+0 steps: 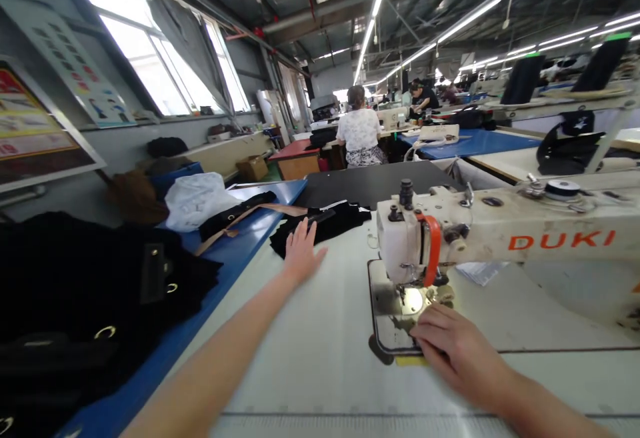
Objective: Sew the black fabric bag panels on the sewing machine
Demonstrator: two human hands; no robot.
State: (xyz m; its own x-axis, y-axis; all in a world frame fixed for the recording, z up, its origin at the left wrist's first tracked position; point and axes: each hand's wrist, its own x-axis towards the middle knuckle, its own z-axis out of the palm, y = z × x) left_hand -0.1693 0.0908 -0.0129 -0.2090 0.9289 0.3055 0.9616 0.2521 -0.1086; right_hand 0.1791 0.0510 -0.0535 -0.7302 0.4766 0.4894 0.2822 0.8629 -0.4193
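Observation:
My left hand (302, 251) reaches forward with its fingers spread, the fingertips at the near edge of a pile of black fabric pieces (333, 221) on the pale sewing table (320, 331). At the right, my right hand (447, 338) is closed, fingertips together, beside the metal needle plate (393, 335) of a white sewing machine (480, 225). Whatever its fingers may hold is too small or hidden to make out. The machine's lamp lights the area under the needle, just beyond the right fingertips.
Black fabric with metal eyelets (110, 291) lies on a blue table (200, 305) at the left. Near it are a white plastic bag (197, 201) and a tan strap (233, 225). A seated person (359, 130) is ahead, with another person (424, 97) farther back.

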